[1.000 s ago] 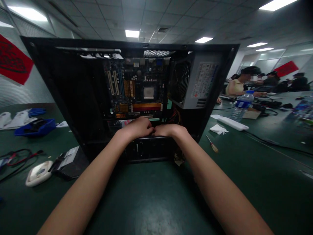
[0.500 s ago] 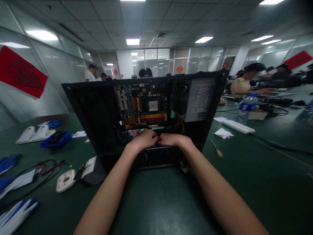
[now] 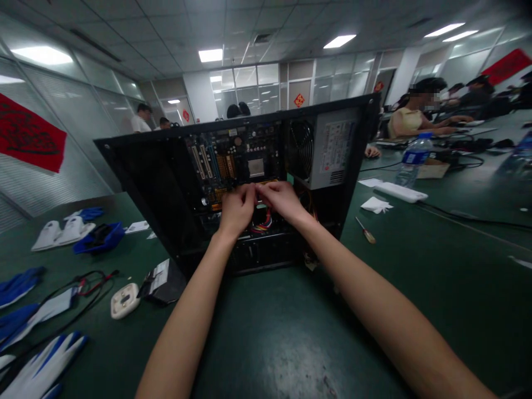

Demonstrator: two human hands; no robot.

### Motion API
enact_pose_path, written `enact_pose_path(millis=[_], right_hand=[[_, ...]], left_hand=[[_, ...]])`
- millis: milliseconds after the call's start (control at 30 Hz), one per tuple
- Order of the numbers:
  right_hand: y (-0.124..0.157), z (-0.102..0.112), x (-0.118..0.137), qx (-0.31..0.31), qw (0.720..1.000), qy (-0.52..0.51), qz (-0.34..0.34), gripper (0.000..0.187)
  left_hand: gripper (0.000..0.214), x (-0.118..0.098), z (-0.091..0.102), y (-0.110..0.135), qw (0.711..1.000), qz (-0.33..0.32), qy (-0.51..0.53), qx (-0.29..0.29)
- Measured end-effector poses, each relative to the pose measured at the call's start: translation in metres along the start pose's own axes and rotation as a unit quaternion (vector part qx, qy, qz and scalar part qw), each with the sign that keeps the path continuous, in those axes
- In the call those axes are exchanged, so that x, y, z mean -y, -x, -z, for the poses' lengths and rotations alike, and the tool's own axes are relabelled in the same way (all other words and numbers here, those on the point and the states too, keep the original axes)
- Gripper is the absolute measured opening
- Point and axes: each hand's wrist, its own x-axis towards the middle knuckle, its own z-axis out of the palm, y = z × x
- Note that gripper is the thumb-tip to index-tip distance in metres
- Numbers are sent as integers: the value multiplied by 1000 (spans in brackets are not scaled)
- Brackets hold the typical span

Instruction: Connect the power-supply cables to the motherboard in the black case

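Note:
An open black computer case [image 3: 158, 183] lies on the green table [image 3: 415, 288], its motherboard [image 3: 233, 160] and grey power supply [image 3: 332, 147] exposed. Both my hands reach inside. My left hand [image 3: 236, 209] and my right hand [image 3: 281, 200] meet fingertip to fingertip over the lower part of the motherboard, fingers pinched together just above a bundle of coloured wires [image 3: 261, 224]. What the fingers hold is too small to make out.
A screwdriver [image 3: 366, 231], white tissue [image 3: 375, 205], power strip [image 3: 401, 192] and water bottle [image 3: 411, 160] lie right of the case. A black drive [image 3: 162, 280], white round part [image 3: 123, 300], cables and blue-white gloves [image 3: 41, 366] lie left. People sit at the far right.
Both hands have lifted from the case's near edge and moved further in, over the motherboard. The coloured wires now show below them. The camera has tilted slightly.

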Motion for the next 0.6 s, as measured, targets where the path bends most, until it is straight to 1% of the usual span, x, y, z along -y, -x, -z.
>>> enact_pose_path(millis=[67, 167, 200, 233, 300, 367, 433, 533, 600], right_hand=[[1, -3, 8, -37, 992, -117, -35, 43], [3, -4, 20, -72, 957, -265, -94, 37], [3, -3, 23, -75, 943, -304, -111, 34], [4, -2, 26, -74, 929, -339, -127, 32], [4, -2, 28, -66, 907, -388, -151, 29], [4, -3, 27, -58, 899, -401, -166, 28], [5, -7, 24, -47, 906, -384, -173, 28], [6, -13, 16, -19, 928, -331, -172, 29], [8, -17, 11, 12, 945, -278, -170, 29]], left_hand=[[49, 2, 4, -1, 994, 35, 72, -77], [52, 8, 10, -4, 964, 72, 163, -196], [52, 10, 11, -6, 953, 81, 189, -221], [52, 12, 11, -8, 943, 94, 219, -234], [50, 15, 10, -11, 922, 133, 282, -232], [48, 15, 8, -13, 901, 178, 334, -213], [48, 12, 7, -13, 891, 202, 355, -199], [50, 5, 8, -10, 891, 204, 367, -175], [49, 0, 11, -9, 886, 211, 388, -143]])
